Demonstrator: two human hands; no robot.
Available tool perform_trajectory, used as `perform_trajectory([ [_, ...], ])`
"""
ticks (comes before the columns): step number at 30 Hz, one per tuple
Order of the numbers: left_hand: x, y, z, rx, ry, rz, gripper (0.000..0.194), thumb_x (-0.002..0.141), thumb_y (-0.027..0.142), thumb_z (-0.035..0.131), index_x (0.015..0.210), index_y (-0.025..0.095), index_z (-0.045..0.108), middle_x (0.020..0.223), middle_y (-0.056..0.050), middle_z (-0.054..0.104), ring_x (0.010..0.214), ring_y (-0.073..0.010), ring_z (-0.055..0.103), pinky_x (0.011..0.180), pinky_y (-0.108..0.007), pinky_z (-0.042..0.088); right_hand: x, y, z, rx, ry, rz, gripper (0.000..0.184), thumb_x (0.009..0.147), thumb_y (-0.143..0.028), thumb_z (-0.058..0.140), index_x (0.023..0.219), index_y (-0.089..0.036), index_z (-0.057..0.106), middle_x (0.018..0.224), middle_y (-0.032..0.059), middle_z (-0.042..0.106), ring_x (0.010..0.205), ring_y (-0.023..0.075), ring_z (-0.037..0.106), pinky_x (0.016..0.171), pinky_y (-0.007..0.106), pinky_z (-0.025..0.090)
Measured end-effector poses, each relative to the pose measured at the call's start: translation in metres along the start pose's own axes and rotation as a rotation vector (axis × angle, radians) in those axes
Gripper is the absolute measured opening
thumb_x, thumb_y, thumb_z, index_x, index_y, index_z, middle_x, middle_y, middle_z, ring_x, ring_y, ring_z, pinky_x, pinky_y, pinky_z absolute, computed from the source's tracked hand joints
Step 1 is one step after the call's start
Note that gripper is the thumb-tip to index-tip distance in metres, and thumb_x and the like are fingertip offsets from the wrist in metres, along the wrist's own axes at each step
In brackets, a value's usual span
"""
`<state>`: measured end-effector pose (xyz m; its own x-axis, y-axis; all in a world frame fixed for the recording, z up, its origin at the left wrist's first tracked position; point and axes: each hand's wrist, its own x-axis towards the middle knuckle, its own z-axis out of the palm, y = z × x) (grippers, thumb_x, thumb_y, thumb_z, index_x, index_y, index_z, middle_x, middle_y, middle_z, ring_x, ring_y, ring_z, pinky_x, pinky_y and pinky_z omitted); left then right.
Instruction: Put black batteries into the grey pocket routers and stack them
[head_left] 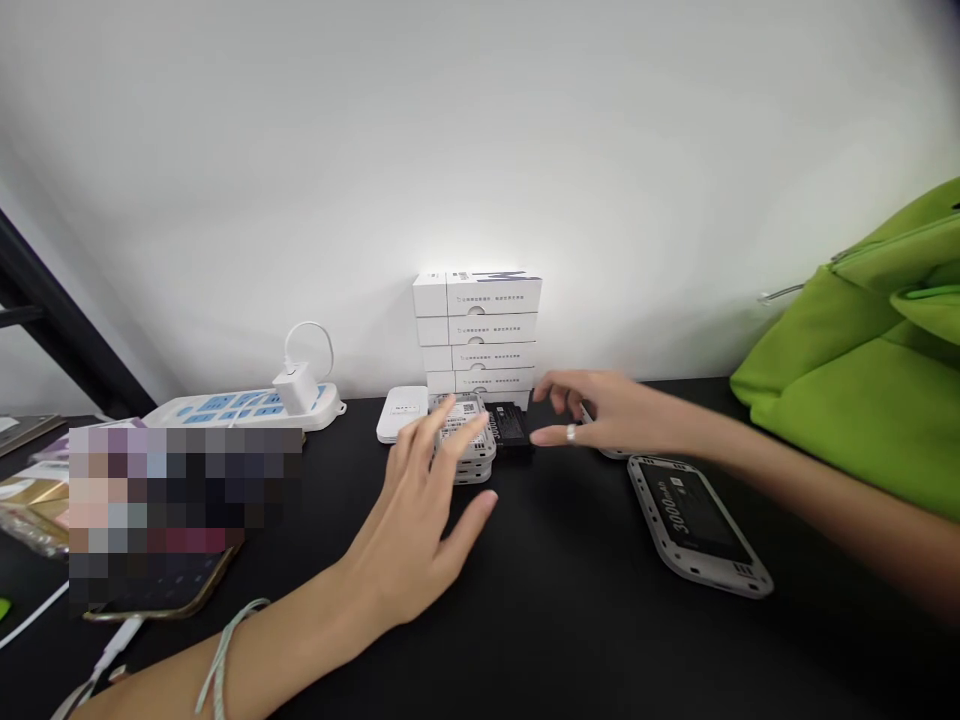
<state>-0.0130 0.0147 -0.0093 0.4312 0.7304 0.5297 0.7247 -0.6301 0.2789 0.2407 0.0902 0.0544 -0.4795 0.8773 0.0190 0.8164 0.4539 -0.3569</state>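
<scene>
My left hand (420,500) reaches over a small stack of white device shells (474,470), fingers spread; whether the fingertips touch the top shell I cannot tell. Just right of that stack lie black batteries (510,428). My right hand (600,410), a ring on one finger, is beside the batteries with thumb and fingers apart and nothing between them. Partly hidden behind my right hand is another pale shell (616,454). Closer to me on the right lies a shell with a black battery marked 3000mAh (694,515) in it.
Several white boxes (487,330) are stacked against the wall, with a white device (402,413) to their left. A power strip (225,408) with a charger (295,388) stands farther left. A phone (165,590) lies front left; a green bag (847,370) fills the right.
</scene>
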Motion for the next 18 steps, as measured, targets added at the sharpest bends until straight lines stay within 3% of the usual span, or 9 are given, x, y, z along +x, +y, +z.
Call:
perform_trajectory([
  [4, -0.003, 0.011, -0.006, -0.001, -0.107, 0.256, 0.042, 0.098, 0.020, 0.046, 0.138, 0.021, 0.035, 0.144, -0.012, 0.038, 0.134, -0.0266, 0.033, 0.108, -0.045, 0.032, -0.006, 0.032, -0.034, -0.183, -0.178, 0.211, 0.100, 0.055, -0.069, 0.073, 0.136, -0.018, 0.044, 0.140, 0.0178, 0.051, 0.123, 0.0409, 0.051, 0.097, 0.045, 0.046],
  [7, -0.003, 0.012, -0.007, -0.002, -0.109, 0.319, 0.039, 0.096, 0.015, 0.047, 0.134, 0.019, 0.037, 0.134, -0.012, 0.047, 0.128, -0.0257, 0.039, 0.104, -0.043, 0.035, -0.005, 0.051, -0.034, -0.212, -0.295, 0.245, 0.106, 0.052, -0.072, 0.072, 0.137, -0.014, 0.046, 0.144, 0.0195, 0.048, 0.126, 0.0433, 0.049, 0.100, 0.045, 0.044],
  [10, -0.003, 0.010, -0.005, -0.032, -0.063, 0.324, 0.041, 0.095, 0.013, 0.048, 0.134, 0.017, 0.035, 0.131, -0.012, 0.049, 0.126, -0.0251, 0.041, 0.103, -0.041, 0.034, 0.000, 0.060, -0.023, -0.250, -0.276, 0.203, 0.103, 0.054, -0.076, 0.069, 0.129, -0.009, 0.049, 0.135, 0.0229, 0.053, 0.117, 0.0435, 0.054, 0.095, 0.047, 0.046],
  [14, -0.003, 0.010, -0.005, -0.040, -0.049, 0.357, 0.039, 0.096, 0.013, 0.047, 0.133, 0.016, 0.035, 0.128, -0.012, 0.053, 0.121, -0.0257, 0.046, 0.100, -0.043, 0.037, 0.001, 0.051, -0.020, -0.260, -0.202, 0.165, 0.094, 0.058, -0.078, 0.067, 0.122, -0.012, 0.049, 0.123, 0.0206, 0.058, 0.104, 0.0399, 0.060, 0.087, 0.048, 0.049],
  [18, -0.005, 0.017, -0.007, 0.022, -0.104, 0.368, 0.035, 0.096, 0.020, 0.049, 0.130, 0.018, 0.038, 0.124, -0.012, 0.055, 0.112, -0.0285, 0.052, 0.090, -0.045, 0.043, -0.012, 0.013, -0.021, -0.273, -0.210, 0.144, 0.101, 0.057, -0.080, 0.066, 0.131, -0.014, 0.044, 0.132, 0.0204, 0.052, 0.113, 0.0410, 0.056, 0.089, 0.048, 0.049],
])
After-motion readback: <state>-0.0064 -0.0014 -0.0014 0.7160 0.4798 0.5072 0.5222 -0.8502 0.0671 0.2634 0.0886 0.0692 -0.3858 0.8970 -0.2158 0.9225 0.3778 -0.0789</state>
